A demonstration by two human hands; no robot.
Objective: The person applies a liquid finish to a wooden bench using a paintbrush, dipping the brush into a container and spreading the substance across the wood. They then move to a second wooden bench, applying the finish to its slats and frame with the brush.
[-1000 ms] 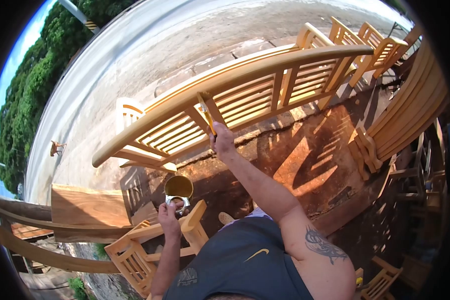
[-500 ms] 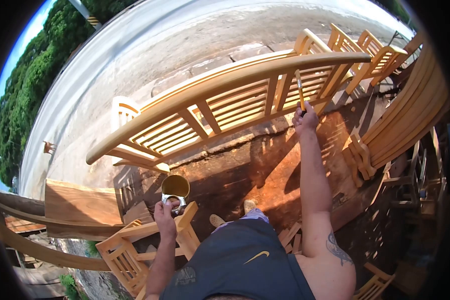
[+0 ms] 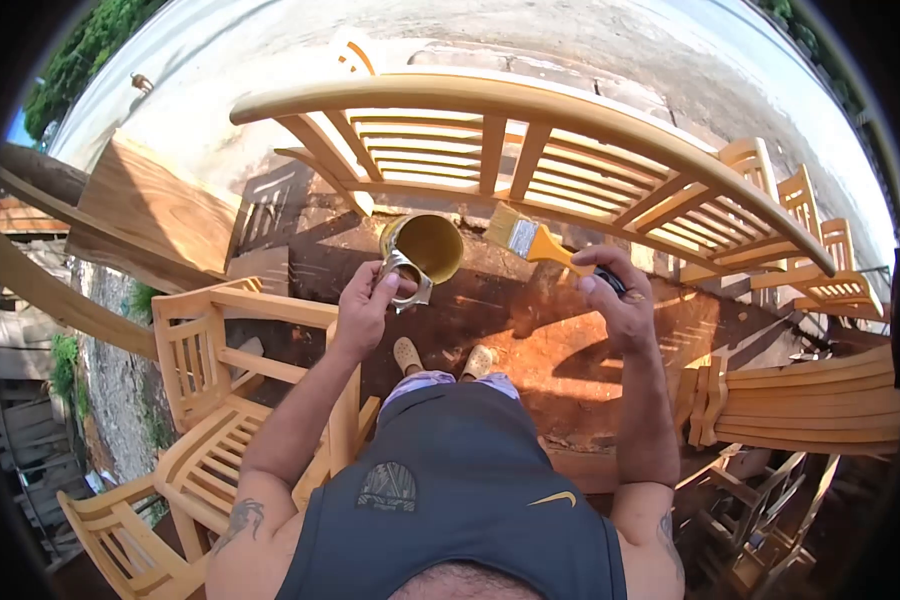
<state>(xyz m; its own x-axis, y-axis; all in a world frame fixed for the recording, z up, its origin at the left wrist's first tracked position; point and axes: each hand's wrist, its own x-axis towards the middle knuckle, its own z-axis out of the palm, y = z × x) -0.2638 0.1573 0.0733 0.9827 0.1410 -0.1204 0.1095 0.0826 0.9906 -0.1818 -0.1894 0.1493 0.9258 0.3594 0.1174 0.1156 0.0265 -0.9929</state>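
My left hand (image 3: pixel 365 312) grips the handle side of an open can (image 3: pixel 423 248), its mouth facing up and yellowish-brown inside. In my right hand (image 3: pixel 618 295) is a paintbrush (image 3: pixel 540 243) with a yellow and black handle, held level, its pale bristles pointing left toward the can without touching it. Beyond both hands a long slatted wooden bench (image 3: pixel 492 150) stretches across the view, its curved top rail nearest to me.
A wooden armchair (image 3: pixel 205 375) stands close on my left, with a wide board (image 3: pixel 155 215) behind it. Stacked curved wood pieces (image 3: pixel 805 400) lie at the right. More chairs (image 3: pixel 805 215) stand at the far right. My feet are on reddish ground (image 3: pixel 570 360).
My right hand has drawn the brush back from the bench's top rail and brought it near the can. The can has moved up and right in view, and the view has turned.
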